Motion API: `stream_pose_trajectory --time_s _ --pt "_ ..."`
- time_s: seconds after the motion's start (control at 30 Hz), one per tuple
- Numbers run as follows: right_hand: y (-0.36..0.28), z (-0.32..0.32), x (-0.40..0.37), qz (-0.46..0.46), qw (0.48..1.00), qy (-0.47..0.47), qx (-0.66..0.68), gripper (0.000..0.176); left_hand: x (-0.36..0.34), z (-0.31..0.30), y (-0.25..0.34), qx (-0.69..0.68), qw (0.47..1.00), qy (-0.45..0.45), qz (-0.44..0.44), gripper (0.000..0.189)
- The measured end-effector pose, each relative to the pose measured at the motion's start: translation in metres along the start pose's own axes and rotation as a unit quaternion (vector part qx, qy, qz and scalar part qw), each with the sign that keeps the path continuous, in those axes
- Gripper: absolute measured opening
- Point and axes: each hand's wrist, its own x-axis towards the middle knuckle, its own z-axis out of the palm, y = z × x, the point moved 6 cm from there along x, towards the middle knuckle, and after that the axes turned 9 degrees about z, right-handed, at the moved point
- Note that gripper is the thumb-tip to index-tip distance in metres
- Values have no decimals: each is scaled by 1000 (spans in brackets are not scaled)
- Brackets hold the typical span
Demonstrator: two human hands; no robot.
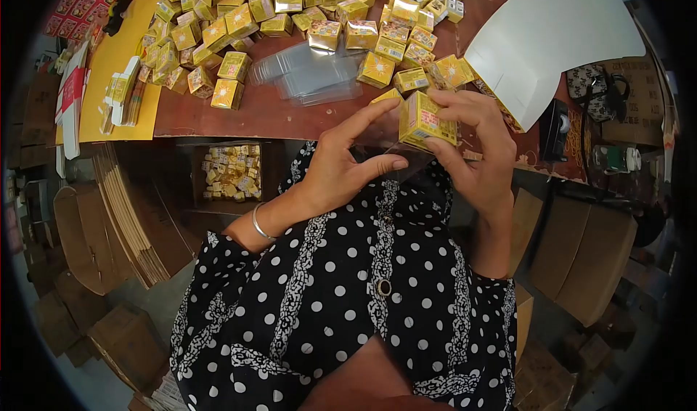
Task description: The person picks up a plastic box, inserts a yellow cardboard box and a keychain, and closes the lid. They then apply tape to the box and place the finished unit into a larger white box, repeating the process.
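Observation:
Over the front edge of the table, my right hand [475, 131] grips a small yellow box [425, 120] between thumb and fingers. Just left of it, my left hand [345, 157] pinches a clear plastic sleeve [377, 136] that reaches to the box's left side; how far the box sits inside it I cannot tell. Another yellow box edge shows behind my left fingertips. Flat clear plastic sleeves [312, 77] lie in an overlapping stack on the table behind my left hand. Many yellow boxes [241, 20] are heaped along the back, some [377, 70] close behind my hands.
The dark red table [189, 113] carries a yellow sheet [131, 48] at left and an open white carton [537, 41] at right. A black tape dispenser [555, 129] is beside that carton. Below the table, a carton [231, 206] holds small packets; cardboard stands on both sides.

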Motion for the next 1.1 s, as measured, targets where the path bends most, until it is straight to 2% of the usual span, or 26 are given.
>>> stream_pose_trajectory --time_s 0.17,0.3,0.37,0.4,0.47,0.5,0.57,0.73,0.8,0.87,0.9,0.97,1.0,1.07,1.1 --pt "21 15 -10 120 977 105 140 26 0 2 -4 -65 998 17 4 78" --pt "25 23 -10 63 987 105 108 18 3 1 -6 11 1000 -1 19 79" --pt "32 29 -11 106 965 129 202 16 4 0 -9 49 998 -8 36 81" --pt "31 32 -11 105 965 130 201 16 5 1 -8 49 998 -9 38 81" --pt "41 38 -14 192 917 147 318 14 4 3 -6 28 999 -9 44 79" --pt "44 38 -16 192 917 147 318 14 3 4 -5 28 999 -9 44 79" --pt "41 40 -12 127 950 89 270 10 -1 10 -13 -152 988 -8 -37 75" --pt "30 33 -10 120 974 56 183 5 -1 11 -17 -149 989 -10 -23 71" --pt "28 28 -10 106 978 45 174 9 0 11 -14 -146 989 -3 -6 70" --pt "16 17 -10 42 994 58 88 36 1 9 -11 -143 990 11 -6 68" --pt "15 21 -13 43 994 58 88 36 2 9 -9 -143 990 11 -7 68" --pt "31 26 -27 157 936 152 275 64 2 8 -6 -146 989 17 -6 66" --pt "27 30 -31 157 936 151 275 64 1 8 -6 -147 989 18 -6 66" --pt "26 59 -38 246 898 5 364 74 1 9 -8 -136 991 10 -2 62" --pt "24 63 -39 256 871 31 419 70 0 11 -9 -137 991 7 -4 62"
